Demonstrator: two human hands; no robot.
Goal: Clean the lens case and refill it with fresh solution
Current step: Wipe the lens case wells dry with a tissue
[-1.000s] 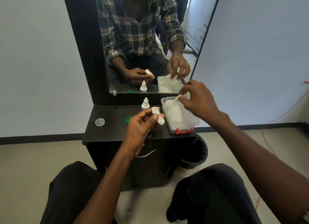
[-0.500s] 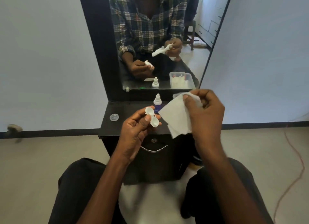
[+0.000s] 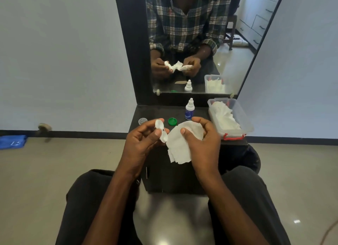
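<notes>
My left hand (image 3: 141, 144) pinches a white two-well lens case (image 3: 161, 130) upright between thumb and fingers, just in front of the black dresser top (image 3: 157, 110). My right hand (image 3: 202, 144) grips a white tissue (image 3: 180, 144), which hangs down and touches the case's lower well. On the dresser top stand a small solution bottle (image 3: 189, 110) with a blue label and an uncapped nozzle, a green cap (image 3: 172, 121) and a clear cap (image 3: 142, 120).
A clear plastic box (image 3: 243, 120) of tissues with red clips sits at the dresser's right end. A mirror (image 3: 234, 62) rises behind the dresser. My knees frame the dresser front. A blue cloth (image 3: 12, 141) lies on the floor at far left.
My right hand pulled a tissue out of the box and brought it down and left beside the lens case. The left hand kept hold of the case.
</notes>
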